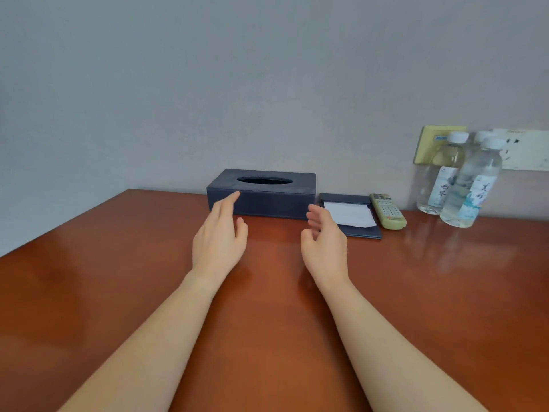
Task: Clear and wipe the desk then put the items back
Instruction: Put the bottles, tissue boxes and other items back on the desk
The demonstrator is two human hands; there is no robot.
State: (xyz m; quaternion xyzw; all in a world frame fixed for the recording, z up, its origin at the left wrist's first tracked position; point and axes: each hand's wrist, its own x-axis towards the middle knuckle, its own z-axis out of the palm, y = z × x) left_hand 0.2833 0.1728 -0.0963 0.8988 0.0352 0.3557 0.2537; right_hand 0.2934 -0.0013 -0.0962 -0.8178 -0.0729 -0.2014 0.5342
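Both grips spread and empty, left hand (219,233) and right hand (325,237) flank the dark tissue box (261,193) at frame centre against the wall on the table (89,292), likely to lift it clear.

**Glossy brown bench against the wall**

Bench (118,292) carrying, along its far edge: dark tissue box (267,197), notepad holder (353,217) with white paper, pale remote (387,211), clear water bottles (466,185) at right.
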